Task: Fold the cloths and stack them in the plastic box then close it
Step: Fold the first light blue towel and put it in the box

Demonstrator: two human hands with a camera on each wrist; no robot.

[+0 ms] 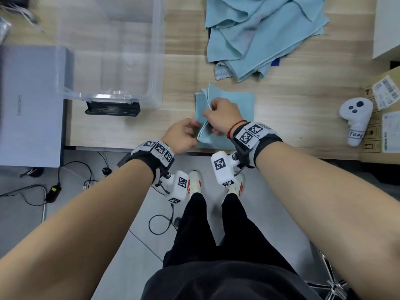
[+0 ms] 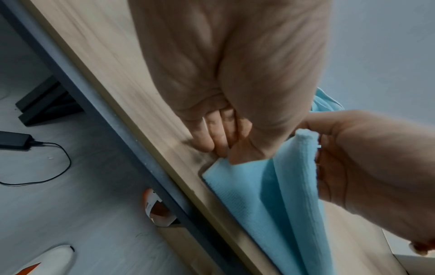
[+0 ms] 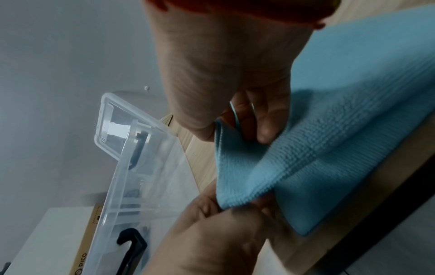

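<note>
A light blue cloth [image 1: 238, 105] lies partly folded at the table's front edge, its left flap raised. My right hand [image 1: 208, 111] pinches the flap's upper edge; in the right wrist view the fingers [image 3: 263, 128] close on the cloth [image 3: 329, 141]. My left hand [image 1: 195, 132] grips the flap's near corner, and the left wrist view has its thumb [image 2: 244, 154] on the cloth [image 2: 270, 195]. A pile of loose blue cloths [image 1: 259, 33] lies at the back. The clear plastic box [image 1: 151, 61] stands open at the back left and looks empty; no lid shows.
A grey laptop [image 1: 32, 105] lies left of the box. A white controller [image 1: 355, 120] and a cardboard box [image 1: 385, 118] sit at the right, with a white box [image 1: 387, 24] at the far right. A black latch [image 1: 112, 108] hangs on the box's front.
</note>
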